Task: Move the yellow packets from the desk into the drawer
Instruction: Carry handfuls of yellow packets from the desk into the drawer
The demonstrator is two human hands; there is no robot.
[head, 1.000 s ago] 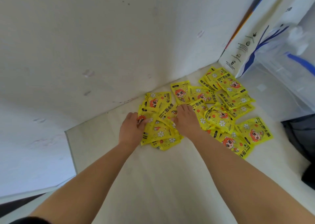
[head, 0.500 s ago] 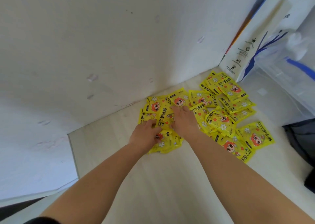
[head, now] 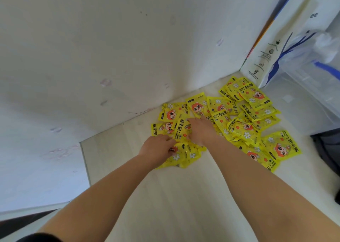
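A pale wood-grain desk [head: 174, 195] filled the lower part of the head view, pushed into a corner of a white wall [head: 110, 48] that carried a few faint scuffs and marks. A heap of yellow packets [head: 244, 127], each printed with a red-haired cartoon figure and white flowers, lay on the desk near the wall, overlapping one another and spreading towards the right.

At the far right a tall white paper bag [head: 272, 44] with small printed symbols stood on the desk against the wall, just beyond the farthest packets; what it held could not be seen. Beside it sat a clear plastic bag [head: 309, 79] with a blue strip, its contents too blurred to tell. A dark object [head: 327, 149] showed at the right edge.

Both bare forearms reached in from below. The left hand [head: 156, 149] lay on a small crumpled bunch of packets at the near-left edge of the heap, fingers curled down and gripping it. The right hand [head: 200, 129] rested just beside it on the heap, fingers fairly straight and pressing on the packets.

A second earlier the left hand had been at the bunch's left edge, farther from the right hand. Since then it had moved onto the bunch, closing the gap, and the near packets had been drawn into a tighter clump.
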